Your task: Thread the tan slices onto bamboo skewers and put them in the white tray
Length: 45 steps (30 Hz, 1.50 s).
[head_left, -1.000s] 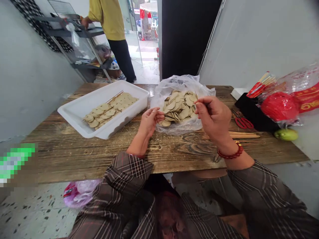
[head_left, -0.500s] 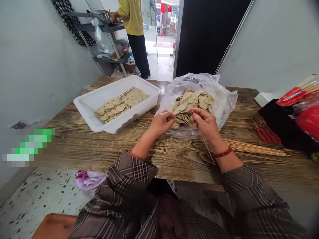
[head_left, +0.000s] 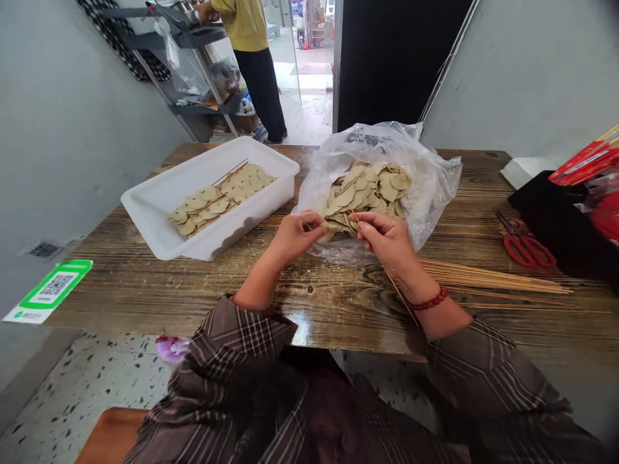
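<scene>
My right hand pinches a thin wooden skewer, its upper tip pointing toward the pile and its long end slanting down toward the table's front edge. Closed at the fingertips, my left hand has a thin beige slice at its fingers, by the pile's near left edge. The pile of flat, roundish beige slices lies in an opened clear plastic bag. To the left, a white plastic tub contains slices threaded on skewers.
Loose skewers lie right of my right hand. Beyond them are red-handled scissors and a black holder with red-wrapped sticks. A green QR card is at the table's left end. Someone in a yellow top stands by a shelf.
The view has shifted slightly. My left hand has its fingertips at a slice by the pile, while my right hand still pinches the skewer, closer to the left hand.
</scene>
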Available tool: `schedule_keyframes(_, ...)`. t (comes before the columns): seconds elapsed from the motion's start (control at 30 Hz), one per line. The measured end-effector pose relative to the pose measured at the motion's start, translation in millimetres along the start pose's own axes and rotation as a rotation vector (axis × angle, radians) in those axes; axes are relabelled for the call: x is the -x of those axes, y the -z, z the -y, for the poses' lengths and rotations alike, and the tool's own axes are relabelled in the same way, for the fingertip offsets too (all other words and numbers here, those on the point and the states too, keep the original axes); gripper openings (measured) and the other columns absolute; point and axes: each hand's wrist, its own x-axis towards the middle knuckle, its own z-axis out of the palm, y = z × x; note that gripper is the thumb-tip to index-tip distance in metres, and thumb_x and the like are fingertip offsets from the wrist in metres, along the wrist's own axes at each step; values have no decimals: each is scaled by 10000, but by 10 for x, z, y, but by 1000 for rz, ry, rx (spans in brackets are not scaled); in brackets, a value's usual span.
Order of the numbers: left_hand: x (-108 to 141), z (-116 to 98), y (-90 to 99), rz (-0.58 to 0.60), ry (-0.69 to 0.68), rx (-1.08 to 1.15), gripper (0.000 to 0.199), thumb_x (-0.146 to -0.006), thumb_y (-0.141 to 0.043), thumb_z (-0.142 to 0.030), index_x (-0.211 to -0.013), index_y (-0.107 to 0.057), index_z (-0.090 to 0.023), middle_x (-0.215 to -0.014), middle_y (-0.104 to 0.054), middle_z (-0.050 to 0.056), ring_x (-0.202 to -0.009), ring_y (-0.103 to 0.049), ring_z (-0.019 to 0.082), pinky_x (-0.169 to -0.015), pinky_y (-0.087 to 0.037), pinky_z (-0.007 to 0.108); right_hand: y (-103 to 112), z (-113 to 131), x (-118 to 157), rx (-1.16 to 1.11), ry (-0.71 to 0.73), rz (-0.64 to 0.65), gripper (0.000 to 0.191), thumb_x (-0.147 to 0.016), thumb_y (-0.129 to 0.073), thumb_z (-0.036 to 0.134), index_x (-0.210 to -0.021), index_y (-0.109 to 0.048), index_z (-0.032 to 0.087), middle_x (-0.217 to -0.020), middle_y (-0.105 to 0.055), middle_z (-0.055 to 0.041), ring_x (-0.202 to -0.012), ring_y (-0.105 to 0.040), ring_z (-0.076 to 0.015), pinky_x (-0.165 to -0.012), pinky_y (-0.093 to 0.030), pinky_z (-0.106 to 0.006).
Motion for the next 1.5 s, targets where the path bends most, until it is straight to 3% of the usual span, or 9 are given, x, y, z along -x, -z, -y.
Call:
schedule_keyframes(0.13,4,-16,3,-179,157,360,133,-748,-715,-262,-764,-655,-144,-663,-640,5,-573,-564,101,-565,-480,221,-24,-13,35,-23,-4,29,264,-821,-643,364,-977,-745,178,-642,-611,12,-504,-476,-72,-445,-370,-193)
schedule_keyframes(0.3,9,-42,-44,-172,339,622,192,-765,-721,-240,-813,-561,-146,-675,-653,5,-549,-636,111,-533,-530,220,-93,3,94,5,-2,84,267,-813,-648,383,-928,-744,162,-623,-614,9,-487,-491,-79,-442,-377,-205)
schedule_keyframes(0.47,18,-64,-93,-163,357,751,169,-773,-706,-159,-880,-577,-132,-718,-680,13,-569,-661,106,-587,-569,228,-176,30,145,110,29,146,240,-806,-632,369,-853,-747,163,-586,-611,4,-468,-490,-92,-441,-367,-218)
schedule_keyframes(0.57,24,-70,-105,-158,370,791,212,-758,-719,-136,-936,-605,-129,-774,-700,20,-620,-678,107,-626,-579,227,-198,21,157,198,89,142,230,-812,-619,353,-844,-757,172,-602,-632,-7,-518,-514,-112,-463,-372,-228)
schedule_keyframes(0.7,36,-70,-117,-182,366,833,205,-743,-736,-127,-858,-567,-142,-789,-701,9,-666,-693,116,-698,-600,263,-188,-30,152,260,140,116,255,-830,-602,352,-883,-770,167,-669,-668,-22,-593,-550,-133,-511,-397,-241)
schedule_keyframes(1.03,46,-68,-134,-216,337,872,251,-731,-756,-133,-827,-525,-150,-761,-688,-8,-691,-704,128,-794,-607,331,-177,-84,159,285,144,110,283,-853,-592,369,-942,-776,173,-613,-633,-2,-536,-510,-124,-512,-391,-247)
schedule_keyframes(1.3,59,-71,-143,-188,318,853,240,-718,-779,-171,-894,-622,-130,-835,-716,30,-710,-705,125,-729,-590,255,-158,-114,141,307,149,78,291,-857,-589,386,-954,-774,183,-641,-657,-5,-534,-525,-127,-524,-410,-254)
schedule_keyframes(1.5,65,-102,-164,-218,302,847,187,-700,-773,-130,-833,-642,-135,-822,-711,19,-716,-702,126,-717,-594,257,-153,-127,129,311,137,77,299,-861,-584,374,-972,-769,166,-625,-647,-2,-526,-516,-121,-532,-413,-252)
